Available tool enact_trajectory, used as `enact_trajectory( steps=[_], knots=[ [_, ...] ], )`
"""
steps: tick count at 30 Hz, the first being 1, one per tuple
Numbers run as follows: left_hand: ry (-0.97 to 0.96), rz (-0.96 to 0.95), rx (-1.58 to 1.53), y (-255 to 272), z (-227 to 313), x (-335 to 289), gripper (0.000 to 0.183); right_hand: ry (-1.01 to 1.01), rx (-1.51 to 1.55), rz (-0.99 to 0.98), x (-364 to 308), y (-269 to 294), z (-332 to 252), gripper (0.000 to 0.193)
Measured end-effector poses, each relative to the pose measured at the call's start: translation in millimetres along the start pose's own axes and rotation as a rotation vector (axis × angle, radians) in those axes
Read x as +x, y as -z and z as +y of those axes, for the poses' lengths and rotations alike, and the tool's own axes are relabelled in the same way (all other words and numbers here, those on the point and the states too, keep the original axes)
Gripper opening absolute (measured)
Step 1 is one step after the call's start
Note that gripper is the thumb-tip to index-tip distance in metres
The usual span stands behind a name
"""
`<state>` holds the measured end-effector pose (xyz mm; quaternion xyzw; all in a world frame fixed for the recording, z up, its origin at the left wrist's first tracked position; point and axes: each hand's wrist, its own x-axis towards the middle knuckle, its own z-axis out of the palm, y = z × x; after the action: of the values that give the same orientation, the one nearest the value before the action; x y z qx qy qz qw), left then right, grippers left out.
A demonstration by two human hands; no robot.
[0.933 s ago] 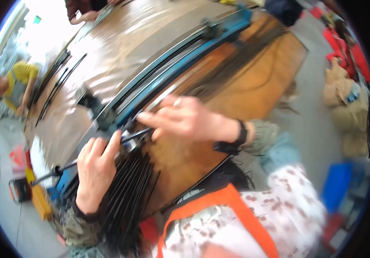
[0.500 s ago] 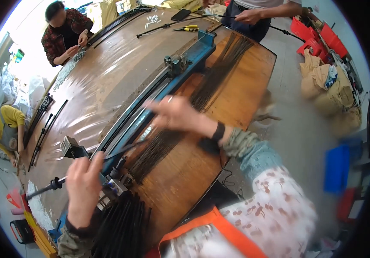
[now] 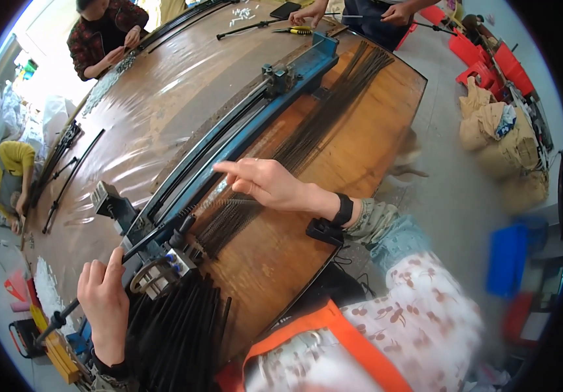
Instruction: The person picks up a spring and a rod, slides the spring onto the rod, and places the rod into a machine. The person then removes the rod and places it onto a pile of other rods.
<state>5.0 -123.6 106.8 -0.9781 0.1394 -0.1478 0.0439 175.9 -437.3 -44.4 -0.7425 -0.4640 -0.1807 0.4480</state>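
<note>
My left hand [image 3: 103, 302], at the lower left, is closed around a long black rod [image 3: 139, 246]. The rod slants up to the right past the near end of the blue bench machine [image 3: 234, 145]. A thin coil spring [image 3: 211, 204] stretches from near the rod's upper end to my right hand [image 3: 267, 185]. The fingers of that hand are curled, the index finger pointing left, and they partly hide the spring's end. Beneath lies a bundle of long dark springs [image 3: 307, 134] on the wooden board [image 3: 360, 130]. Several black tubes [image 3: 180, 326] are heaped below the machine.
Across the film-covered table [image 3: 164, 104] a person in a dark patterned jacket [image 3: 108, 36] handles small parts. Another in yellow [image 3: 13, 170] works at the left. A third person's hands [image 3: 396, 14] hold a rod. Yellow-handled pliers [image 3: 292, 30] and sacks [image 3: 500, 130] are farther off.
My left hand has moved down and left with the rod. My right hand has shifted slightly down, and the spring between the hands shows more clearly. The third person's other hand has come over the table.
</note>
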Motion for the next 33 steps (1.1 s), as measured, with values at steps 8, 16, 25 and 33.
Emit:
enact_trajectory(
  steps=[8, 16, 25, 33],
  knots=[
    [0.044, -0.033, -0.014, 9, 0, -33, 0.038, -0.031, 0.166, -0.039, 21, -30, -42, 0.034],
    [0.085, 0.061, 0.032, 1, 2, -53, 0.037, -0.011, 0.083, 0.07, 12, -34, -42, 0.034],
    [0.022, 0.061, -0.074, -20, 19, -44, 0.037, 0.252, 0.039, 0.145, 23, -66, -62, 0.041],
    [0.333, 0.274, 0.098, 13, -72, -98, 0.02, -0.016, -0.276, -0.02, 10, -26, 14, 0.024]
  ],
)
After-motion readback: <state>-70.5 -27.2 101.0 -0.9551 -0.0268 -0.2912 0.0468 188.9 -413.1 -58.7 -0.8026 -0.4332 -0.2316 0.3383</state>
